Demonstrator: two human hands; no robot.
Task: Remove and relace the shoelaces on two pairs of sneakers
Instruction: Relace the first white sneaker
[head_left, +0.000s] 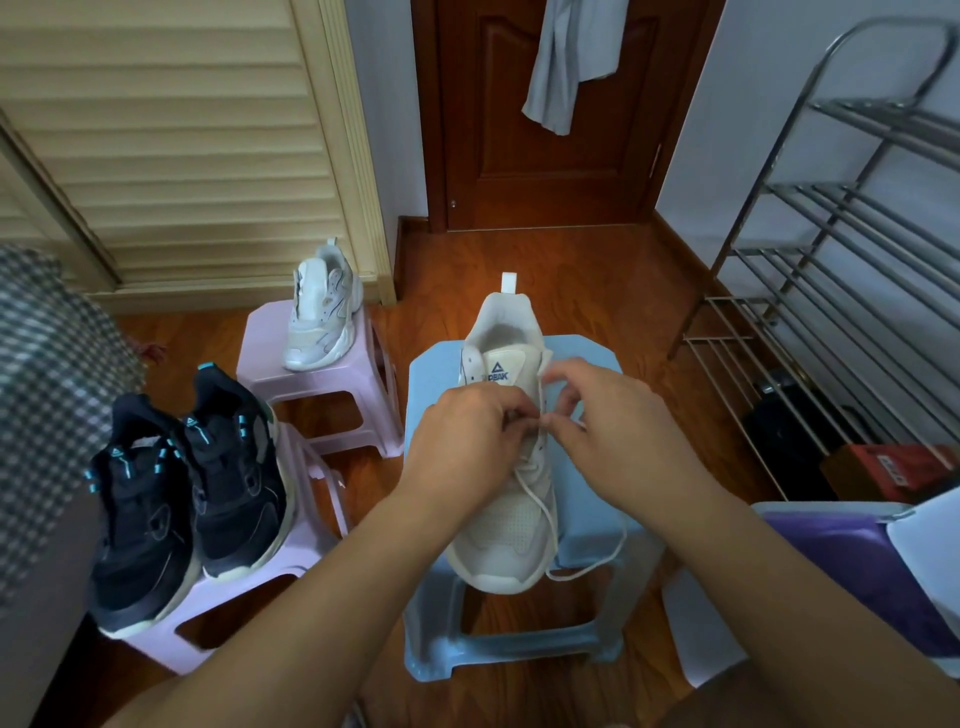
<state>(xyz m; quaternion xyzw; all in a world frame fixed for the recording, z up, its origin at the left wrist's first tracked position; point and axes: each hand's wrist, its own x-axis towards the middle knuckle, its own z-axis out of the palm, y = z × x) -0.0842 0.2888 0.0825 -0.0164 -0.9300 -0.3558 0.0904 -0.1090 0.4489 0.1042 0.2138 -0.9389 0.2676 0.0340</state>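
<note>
A white sneaker (506, 525) stands on a light blue stool (587, 545), toe toward me. My left hand (462, 441) and my right hand (602, 431) meet over its eyelets, each pinching the white shoelace (597, 564); loose lace ends trail off the toe to the right. The second white sneaker (322, 317) sits on a pink stool (317, 387) farther back. A pair of dark navy sneakers (182, 499) with teal accents rests on another pink stool (249, 587) at left.
A metal shoe rack (852, 270) stands at right with boxes beneath. A brown door (545, 156) is ahead, a louvred cabinet (182, 145) at back left. A purple and white object (857, 571) lies near right. Checkered cloth (47, 389) is at left.
</note>
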